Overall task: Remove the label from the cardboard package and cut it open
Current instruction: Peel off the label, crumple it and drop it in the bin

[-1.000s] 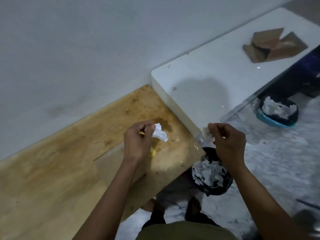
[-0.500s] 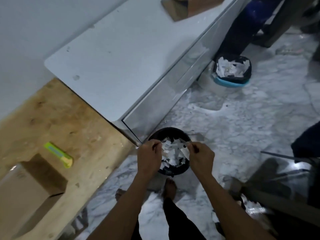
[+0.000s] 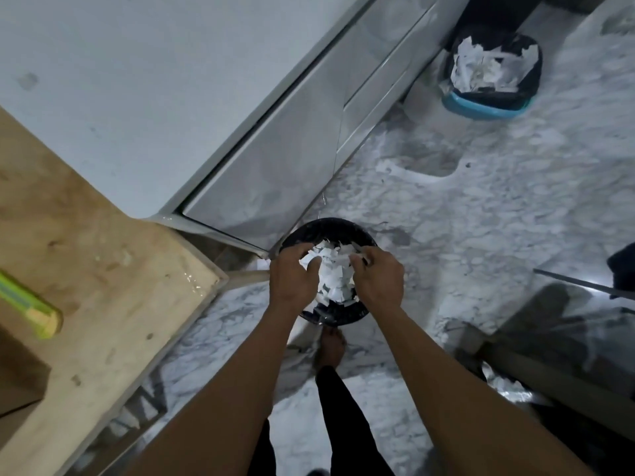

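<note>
You stand on a white marbled floor (image 3: 481,235), with a white cabinet (image 3: 154,97) ahead to your left and a wooden table (image 3: 103,269) at your left side. The cardboard package (image 3: 17,372) sits on that table at the far left edge of view, only 1 brown corner of it showing. Just beyond it lies a green and yellow cutter (image 3: 31,309). Farther off on the floor, by the cabinet's end, a blue bin (image 3: 491,73) with a black liner holds crumpled white paper. Right below you, against the cabinet corner, a black bin (image 3: 330,231) is heaped with white paper scraps (image 3: 335,269). Your 2 hands hang over this bin. Your left hand (image 3: 293,276) pinches a white label scrap (image 3: 311,261) between thumb and curled fingers. Your right hand (image 3: 379,280) is curled with its fingertips together; you cannot tell whether it holds anything.
</note>
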Demonstrator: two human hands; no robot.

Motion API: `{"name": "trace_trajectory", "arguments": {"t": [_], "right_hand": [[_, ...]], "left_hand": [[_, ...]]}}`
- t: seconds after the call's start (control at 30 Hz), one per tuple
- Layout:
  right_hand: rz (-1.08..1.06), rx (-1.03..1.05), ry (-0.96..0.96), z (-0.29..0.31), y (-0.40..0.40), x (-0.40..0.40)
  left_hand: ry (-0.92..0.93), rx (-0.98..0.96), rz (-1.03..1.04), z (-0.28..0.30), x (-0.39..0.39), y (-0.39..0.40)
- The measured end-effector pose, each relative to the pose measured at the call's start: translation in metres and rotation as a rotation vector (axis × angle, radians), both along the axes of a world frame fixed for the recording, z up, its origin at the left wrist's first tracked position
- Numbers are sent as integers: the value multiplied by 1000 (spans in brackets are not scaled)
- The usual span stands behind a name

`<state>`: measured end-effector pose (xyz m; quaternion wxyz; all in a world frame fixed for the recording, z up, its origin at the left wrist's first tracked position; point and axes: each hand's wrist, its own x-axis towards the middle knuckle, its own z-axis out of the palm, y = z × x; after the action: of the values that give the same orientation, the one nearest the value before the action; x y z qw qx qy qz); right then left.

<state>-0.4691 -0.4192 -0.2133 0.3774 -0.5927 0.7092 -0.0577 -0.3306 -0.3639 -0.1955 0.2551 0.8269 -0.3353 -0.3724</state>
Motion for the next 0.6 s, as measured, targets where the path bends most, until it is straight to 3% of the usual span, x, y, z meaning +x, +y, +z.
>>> {"name": "trace_trajectory", "arguments": {"t": [0.27, 0.6], "right_hand": [[-31, 10, -106, 29, -3, 7], [-10, -63, -219, 137, 15, 19]], "left_hand": [[-45, -40, 27, 28, 14, 5], [-61, -148, 86, 139, 20, 35]]}}
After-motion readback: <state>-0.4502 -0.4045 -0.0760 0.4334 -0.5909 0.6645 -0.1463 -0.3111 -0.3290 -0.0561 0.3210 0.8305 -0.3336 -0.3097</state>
